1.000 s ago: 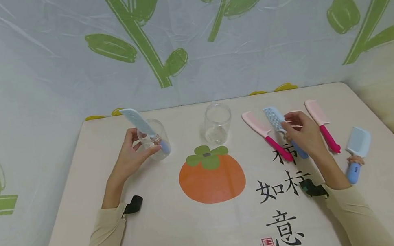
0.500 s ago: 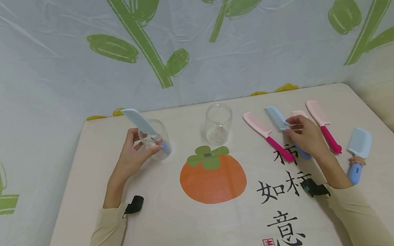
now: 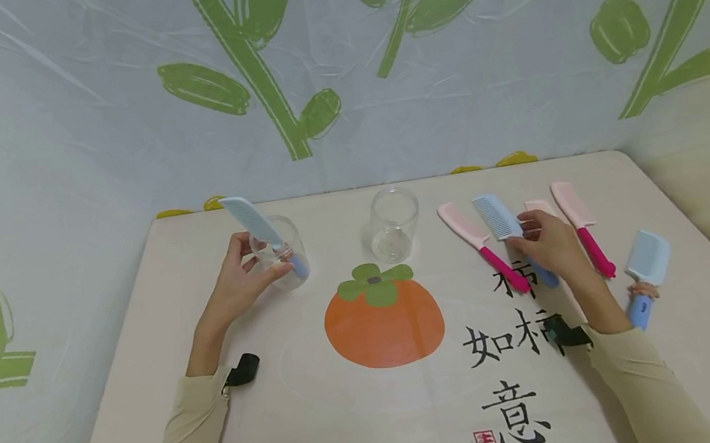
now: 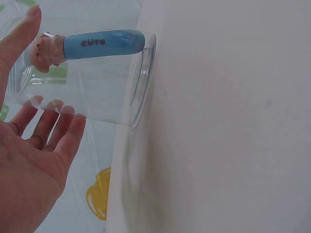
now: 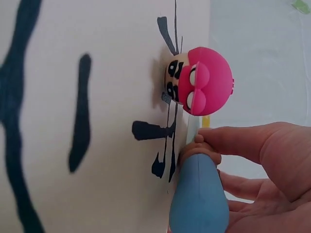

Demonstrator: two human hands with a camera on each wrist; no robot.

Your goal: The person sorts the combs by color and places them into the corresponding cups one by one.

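1. Head view: the left hand (image 3: 237,276) is wrapped around the near clear cup (image 3: 294,240), thumb on one side and fingers on the other. The first blue comb (image 3: 250,219) leans inside it, handle down, toothed head rising past the rim.
2. Well apart from it, the right hand (image 3: 553,241) pinches the second blue comb (image 3: 496,217) between thumb and fingers, below its toothed head. The left pink comb (image 3: 479,242) lies just beside it; the right pink comb (image 3: 582,227) lies on the hand's other side, and a third pink comb (image 3: 538,206) is partly hidden behind the hand.
3. The second clear cup (image 3: 395,224) stands between the hands on the table (image 3: 354,428). A light-blue hairbrush (image 3: 645,267) lies at far right.
4. Left wrist view: a blue handle (image 4: 104,43) slants through the cup, its end near the base.
5. Right wrist view: the grip sits at the comb's neck, above its blue grip end (image 5: 199,194); a magenta cartoon tip (image 5: 209,80) is near.
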